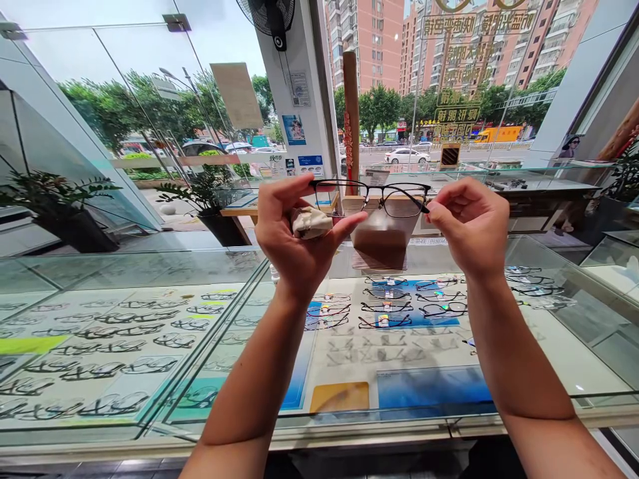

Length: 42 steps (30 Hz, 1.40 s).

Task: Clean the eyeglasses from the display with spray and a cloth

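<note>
A pair of dark thin-framed eyeglasses (372, 187) is held up in front of me, above the glass counter. My left hand (297, 233) grips the left end of the frame between thumb and fingers. A crumpled pale cloth (310, 223) is tucked in that same palm. At the opposite end, my right hand (472, 223) pinches the frame near its hinge or temple; the exact contact is partly hidden by the fingers. The lenses look clear, with the street and a brown box (380, 247) visible through and below them.
Below my arms, the glass display counter (349, 416) holds several rows of eyeglasses (387, 307), with more spectacles (124, 326) in the left section. Potted plants (214, 206) stand beyond it, near the windows. A wall fan (272, 20) hangs on the pillar.
</note>
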Each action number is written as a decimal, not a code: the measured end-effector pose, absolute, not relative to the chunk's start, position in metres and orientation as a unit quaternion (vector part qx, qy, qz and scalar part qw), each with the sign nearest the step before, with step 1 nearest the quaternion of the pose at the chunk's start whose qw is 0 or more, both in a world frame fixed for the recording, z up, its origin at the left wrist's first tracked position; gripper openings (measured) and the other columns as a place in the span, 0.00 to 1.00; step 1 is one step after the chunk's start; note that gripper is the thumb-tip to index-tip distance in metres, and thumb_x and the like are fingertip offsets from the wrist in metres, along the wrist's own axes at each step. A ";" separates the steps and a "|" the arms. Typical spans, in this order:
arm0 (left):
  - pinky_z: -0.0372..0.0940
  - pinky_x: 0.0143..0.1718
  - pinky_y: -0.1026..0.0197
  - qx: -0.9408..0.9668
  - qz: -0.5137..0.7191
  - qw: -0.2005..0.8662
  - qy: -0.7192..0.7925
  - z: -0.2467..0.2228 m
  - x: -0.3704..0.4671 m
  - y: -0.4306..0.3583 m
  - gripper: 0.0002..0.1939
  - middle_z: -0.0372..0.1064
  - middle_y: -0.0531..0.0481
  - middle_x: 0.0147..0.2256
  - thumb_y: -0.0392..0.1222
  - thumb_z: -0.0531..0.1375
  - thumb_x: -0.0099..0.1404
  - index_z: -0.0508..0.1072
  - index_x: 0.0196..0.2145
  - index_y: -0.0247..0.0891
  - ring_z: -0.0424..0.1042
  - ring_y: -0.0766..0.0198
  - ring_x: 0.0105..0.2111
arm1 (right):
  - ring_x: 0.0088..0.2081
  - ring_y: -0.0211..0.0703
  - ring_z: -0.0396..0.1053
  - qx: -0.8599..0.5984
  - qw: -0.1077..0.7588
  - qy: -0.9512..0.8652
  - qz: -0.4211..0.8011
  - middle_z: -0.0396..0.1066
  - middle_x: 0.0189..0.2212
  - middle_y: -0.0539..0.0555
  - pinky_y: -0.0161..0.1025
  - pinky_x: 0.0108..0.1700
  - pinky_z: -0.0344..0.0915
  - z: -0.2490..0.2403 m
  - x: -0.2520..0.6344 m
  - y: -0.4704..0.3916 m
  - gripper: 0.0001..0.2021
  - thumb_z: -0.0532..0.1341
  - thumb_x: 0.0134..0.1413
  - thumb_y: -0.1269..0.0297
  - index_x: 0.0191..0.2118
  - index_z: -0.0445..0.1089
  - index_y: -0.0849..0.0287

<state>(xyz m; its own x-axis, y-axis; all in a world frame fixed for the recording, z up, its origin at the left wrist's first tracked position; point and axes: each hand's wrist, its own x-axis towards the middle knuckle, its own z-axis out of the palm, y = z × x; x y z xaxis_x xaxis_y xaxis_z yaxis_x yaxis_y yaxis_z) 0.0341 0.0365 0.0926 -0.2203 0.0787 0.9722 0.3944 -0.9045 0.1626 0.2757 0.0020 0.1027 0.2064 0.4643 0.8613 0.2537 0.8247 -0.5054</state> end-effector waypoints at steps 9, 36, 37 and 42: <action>0.72 0.33 0.49 -0.615 -0.745 0.137 -0.218 0.083 0.031 0.049 0.43 0.75 0.42 0.50 0.72 0.75 0.56 0.70 0.60 0.50 0.80 0.50 0.42 | 0.27 0.39 0.72 -0.276 0.721 -0.631 0.081 0.72 0.27 0.47 0.40 0.31 0.73 0.102 0.281 0.005 0.18 0.77 0.56 0.47 0.31 0.72 0.51; 0.75 0.41 0.52 -0.628 -0.745 0.110 -0.193 0.084 0.034 0.045 0.39 0.76 0.45 0.47 0.63 0.80 0.54 0.75 0.56 0.45 0.79 0.53 0.43 | 0.45 0.46 0.80 -0.305 0.705 -0.636 0.079 0.83 0.42 0.53 0.45 0.49 0.79 0.103 0.279 0.001 0.16 0.66 0.69 0.44 0.43 0.81 0.51; 0.74 0.41 0.52 -0.633 -0.743 0.113 -0.185 0.084 0.034 0.046 0.38 0.76 0.46 0.47 0.63 0.80 0.54 0.76 0.56 0.45 0.78 0.54 0.42 | 0.48 0.47 0.80 -0.303 0.703 -0.640 0.073 0.83 0.45 0.53 0.46 0.53 0.78 0.104 0.279 -0.001 0.16 0.66 0.69 0.44 0.44 0.82 0.51; 0.68 0.31 0.55 -0.710 -0.692 0.047 -0.122 0.086 0.033 0.045 0.36 0.79 0.47 0.47 0.62 0.80 0.56 0.77 0.57 0.49 0.75 0.61 0.33 | 0.51 0.49 0.81 -0.275 0.652 -0.679 0.194 0.84 0.47 0.54 0.48 0.57 0.77 0.107 0.283 -0.002 0.20 0.62 0.70 0.40 0.45 0.83 0.49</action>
